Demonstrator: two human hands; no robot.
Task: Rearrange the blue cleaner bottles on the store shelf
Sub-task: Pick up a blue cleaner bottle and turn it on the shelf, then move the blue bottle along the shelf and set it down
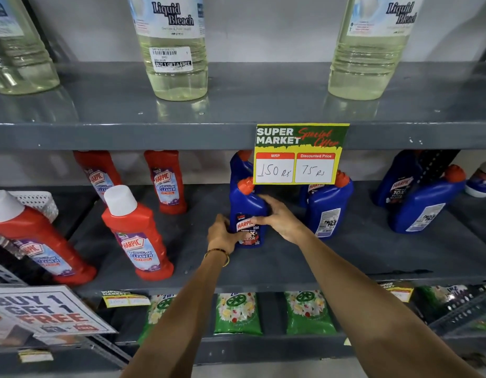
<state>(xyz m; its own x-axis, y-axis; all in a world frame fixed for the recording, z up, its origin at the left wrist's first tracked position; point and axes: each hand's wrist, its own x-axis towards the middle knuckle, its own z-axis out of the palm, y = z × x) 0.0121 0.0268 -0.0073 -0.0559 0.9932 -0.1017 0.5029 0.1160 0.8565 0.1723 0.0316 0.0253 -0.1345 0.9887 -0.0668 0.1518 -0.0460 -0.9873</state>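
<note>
Blue Harpic bottle (pixel 246 214), orange cap, stands upright on the grey middle shelf (pixel 345 257), front of centre, label facing out. Both hands are on it. Left hand (pixel 222 236) cups the lower left side, fingers curled against the label's bottom edge; a gold bangle (pixel 218 255) sits at the wrist. Right hand (pixel 277 216) wraps the right side at mid-body, fingers bent around the front just above the label, thumb toward the shoulder. So the bottle sits between the two palms, held from both flanks, base seemingly on the shelf.

A second blue bottle (pixel 240 165) stands directly behind it. Two more blue bottles (pixel 327 205) just to the right, back labels showing; another pair (pixel 424 203) far right. Yellow price card (pixel 300 154) hangs from the shelf edge above. Red Harpic bathroom cleaner bottles (pixel 139 233) occupy the left.
</note>
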